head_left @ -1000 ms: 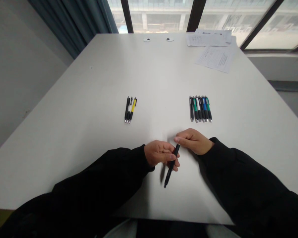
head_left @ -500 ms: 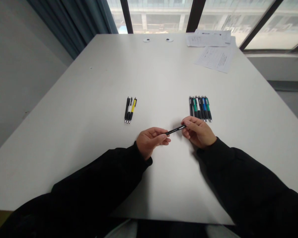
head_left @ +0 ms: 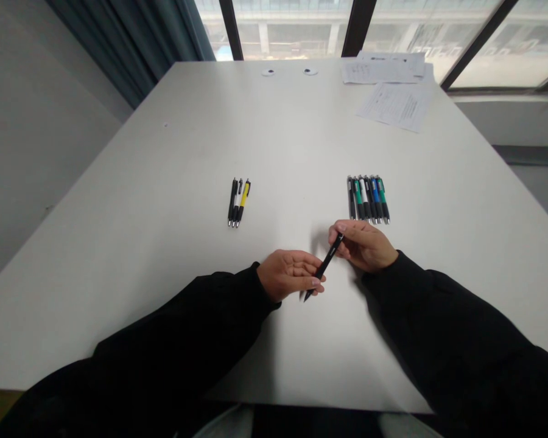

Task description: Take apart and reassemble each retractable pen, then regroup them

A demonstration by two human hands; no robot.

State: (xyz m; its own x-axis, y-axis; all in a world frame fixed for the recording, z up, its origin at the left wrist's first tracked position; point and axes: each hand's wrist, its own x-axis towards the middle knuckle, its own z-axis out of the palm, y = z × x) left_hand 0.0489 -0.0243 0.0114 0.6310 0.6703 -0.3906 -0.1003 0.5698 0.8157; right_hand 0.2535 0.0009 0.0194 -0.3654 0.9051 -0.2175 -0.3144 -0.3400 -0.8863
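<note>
A black pen point(head_left: 329, 256) slants between my two hands, its pointed tip down and toward me. My right hand point(head_left: 363, 243) pinches the upper end between thumb and fingers. Near the tip, my left hand point(head_left: 293, 275) has its thumb and fingers around the lower part of the barrel. Past my right hand lies a row of several pens point(head_left: 368, 198), black, green, white and blue, side by side. Farther left, three pens point(head_left: 239, 202) lie together: one black, one white and black, one yellow and black.
The white table point(head_left: 187, 182) stretches to the windows. Printed papers point(head_left: 390, 91) lie at its far right corner. Two white oval pieces with dark spots point(head_left: 289, 72) sit at the far edge. A blue-grey curtain point(head_left: 137, 42) hangs at the back left.
The pen has turned from nearly level to a steep slant, its tip now toward me. My left hand has moved nearer to me and slightly right; my right hand has stayed almost in place.
</note>
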